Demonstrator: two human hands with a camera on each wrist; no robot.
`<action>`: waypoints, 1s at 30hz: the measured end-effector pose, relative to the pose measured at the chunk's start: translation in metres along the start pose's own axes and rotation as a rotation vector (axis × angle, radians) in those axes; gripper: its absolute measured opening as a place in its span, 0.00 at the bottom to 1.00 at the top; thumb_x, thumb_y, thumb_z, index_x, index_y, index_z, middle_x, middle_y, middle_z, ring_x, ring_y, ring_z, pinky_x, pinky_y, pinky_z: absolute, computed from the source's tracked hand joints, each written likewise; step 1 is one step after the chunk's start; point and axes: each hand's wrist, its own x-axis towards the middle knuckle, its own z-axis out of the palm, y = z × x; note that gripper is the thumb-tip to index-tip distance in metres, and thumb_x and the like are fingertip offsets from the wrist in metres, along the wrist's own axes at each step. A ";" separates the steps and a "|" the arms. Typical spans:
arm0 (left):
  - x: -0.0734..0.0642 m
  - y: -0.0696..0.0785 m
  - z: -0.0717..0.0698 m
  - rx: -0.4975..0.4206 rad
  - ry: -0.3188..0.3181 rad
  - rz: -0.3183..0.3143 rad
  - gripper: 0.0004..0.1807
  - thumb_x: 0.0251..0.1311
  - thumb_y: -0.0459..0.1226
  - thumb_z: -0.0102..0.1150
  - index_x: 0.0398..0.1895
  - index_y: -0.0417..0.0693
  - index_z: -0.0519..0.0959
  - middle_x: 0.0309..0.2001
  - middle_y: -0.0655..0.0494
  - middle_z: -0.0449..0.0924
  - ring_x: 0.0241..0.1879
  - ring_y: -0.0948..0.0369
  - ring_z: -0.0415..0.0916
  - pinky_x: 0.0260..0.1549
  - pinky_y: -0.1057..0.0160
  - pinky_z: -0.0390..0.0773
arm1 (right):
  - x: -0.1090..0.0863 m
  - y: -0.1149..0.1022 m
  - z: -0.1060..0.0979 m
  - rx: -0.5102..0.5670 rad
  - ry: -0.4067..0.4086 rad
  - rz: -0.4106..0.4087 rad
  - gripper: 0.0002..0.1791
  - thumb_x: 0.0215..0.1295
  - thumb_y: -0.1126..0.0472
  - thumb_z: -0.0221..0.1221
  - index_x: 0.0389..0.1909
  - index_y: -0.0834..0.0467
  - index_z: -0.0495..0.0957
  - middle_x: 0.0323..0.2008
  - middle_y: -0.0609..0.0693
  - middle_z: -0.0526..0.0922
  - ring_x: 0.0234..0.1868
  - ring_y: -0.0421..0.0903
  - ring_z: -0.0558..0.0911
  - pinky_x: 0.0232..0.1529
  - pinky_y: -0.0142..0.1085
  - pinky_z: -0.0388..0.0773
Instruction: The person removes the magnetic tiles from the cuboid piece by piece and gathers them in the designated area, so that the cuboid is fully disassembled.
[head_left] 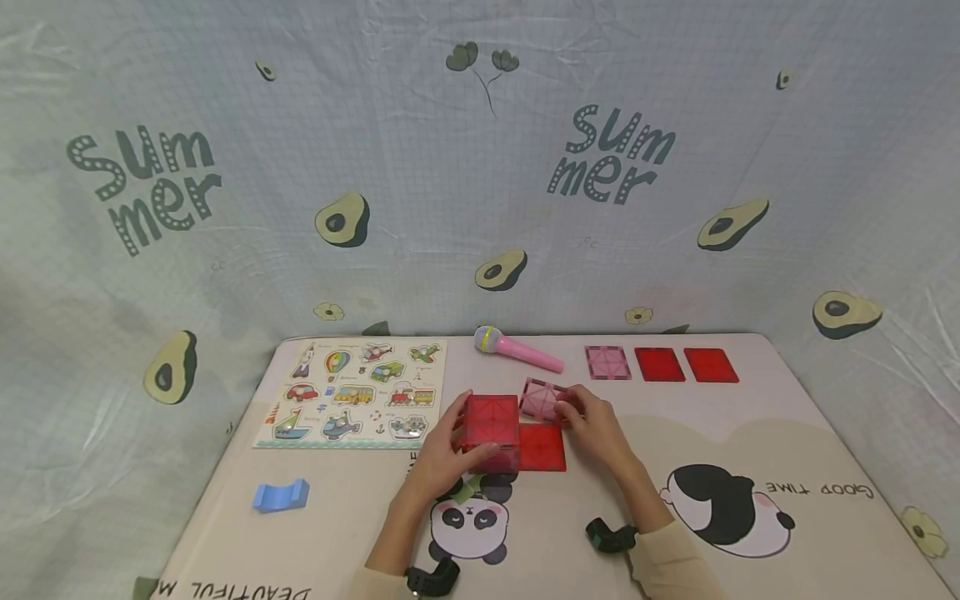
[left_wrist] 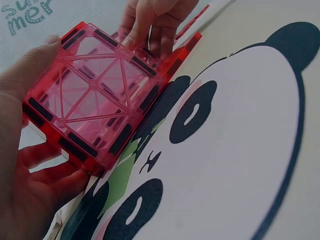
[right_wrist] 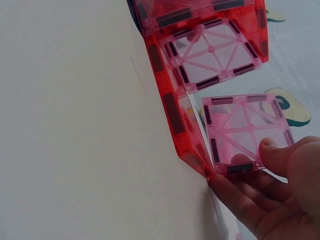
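Observation:
My left hand (head_left: pixel 438 458) grips a box built of red and pink see-through magnetic tiles (head_left: pixel 492 421), thumb on the near side and fingers on the left. A red magnetic tile (head_left: pixel 542 452) lies flat on the table against the box's right side. Between thumb and fingers, my right hand (head_left: pixel 597 425) pinches a pink magnetic tile (head_left: pixel 538 398) at the back edge of that red tile. In the right wrist view the pinched tile (right_wrist: pixel 247 127) stands raised, its lower corner close to the red tile's edge. The left wrist view shows the box's pink side (left_wrist: pixel 92 85).
Behind the hands lies a pink toy microphone (head_left: pixel 525 352). One loose pink tile (head_left: pixel 608 363) and two red tiles (head_left: pixel 660 364) lie at the back right. A vehicle puzzle board (head_left: pixel 352 392) covers the back left, with a blue block (head_left: pixel 281 496) in front of it.

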 end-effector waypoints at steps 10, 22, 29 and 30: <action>0.000 0.002 0.000 0.010 0.001 -0.002 0.50 0.54 0.53 0.71 0.78 0.64 0.55 0.71 0.51 0.68 0.69 0.45 0.70 0.60 0.47 0.79 | -0.001 -0.003 -0.003 0.040 0.009 0.020 0.10 0.72 0.62 0.59 0.50 0.60 0.77 0.39 0.55 0.86 0.39 0.46 0.84 0.41 0.27 0.85; 0.000 0.000 -0.001 -0.004 -0.003 0.014 0.50 0.56 0.52 0.70 0.79 0.59 0.54 0.71 0.49 0.67 0.68 0.45 0.71 0.60 0.47 0.80 | -0.001 -0.007 -0.007 0.097 0.015 0.012 0.11 0.74 0.63 0.56 0.53 0.61 0.73 0.41 0.56 0.83 0.41 0.48 0.84 0.43 0.31 0.87; 0.000 0.000 0.000 0.011 -0.003 0.007 0.49 0.56 0.52 0.70 0.79 0.62 0.54 0.71 0.50 0.68 0.68 0.45 0.71 0.60 0.48 0.80 | -0.002 -0.009 -0.013 0.063 0.028 0.023 0.12 0.73 0.63 0.56 0.54 0.63 0.72 0.42 0.58 0.82 0.42 0.49 0.83 0.44 0.33 0.86; 0.000 0.000 0.000 0.012 -0.001 0.009 0.49 0.56 0.52 0.70 0.79 0.62 0.54 0.71 0.50 0.68 0.68 0.45 0.71 0.60 0.48 0.80 | -0.002 -0.009 -0.014 0.059 0.029 0.025 0.13 0.73 0.63 0.56 0.54 0.63 0.72 0.42 0.58 0.82 0.42 0.50 0.83 0.45 0.33 0.87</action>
